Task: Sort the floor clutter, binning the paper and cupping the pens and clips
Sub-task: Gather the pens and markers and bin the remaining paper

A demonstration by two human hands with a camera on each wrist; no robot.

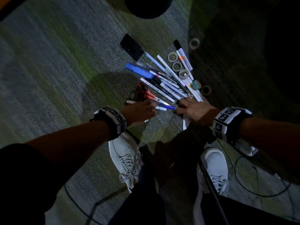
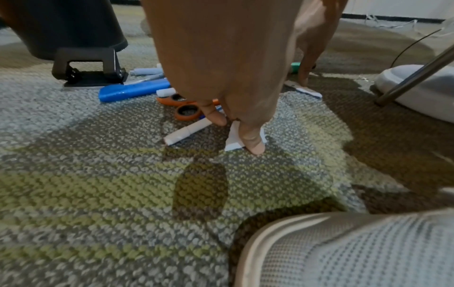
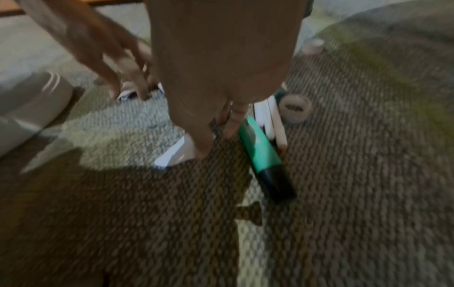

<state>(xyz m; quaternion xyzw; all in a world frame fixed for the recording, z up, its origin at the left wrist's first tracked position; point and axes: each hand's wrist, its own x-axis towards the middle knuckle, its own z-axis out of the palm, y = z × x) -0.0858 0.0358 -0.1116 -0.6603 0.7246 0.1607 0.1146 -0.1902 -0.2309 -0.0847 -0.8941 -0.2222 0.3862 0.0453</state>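
As seen from the head cam, pens are lying fanned on the carpet, long axes running mostly upper-left to lower-right & converging toward the hands. L hand is reaching down at the fan's near-left edge, fingers bent onto a blue pen whose axis is running left-right; grip detail can't be told here. R hand is resting fingers-down at the fan's near-right end, over a white paper scrap. Orange scissors are pointing blades toward the hands. Tape rolls are sitting beside the pens' right flank; a black hole punch is lying beyond the fan; a dark bin is standing farther off. White shoes are flanking the near side.

Left wrist cam: L hand is pointing down, thumb pressing on a small white paper piece lying flat on the carpet, another finger bent just beside it; whether it is pinching can't be told. A white marker is lying beside it, axis running diagonally, near end toward lower left. A blue marker is lying roughly left-right behind.

Right wrist cam (blurred): R hand is pointing down, fingertips touching the carpet, one on the paper scrap; fingers look fairly straight, gripping nothing. A green highlighter is lying just right of them, dark cap toward the cam.
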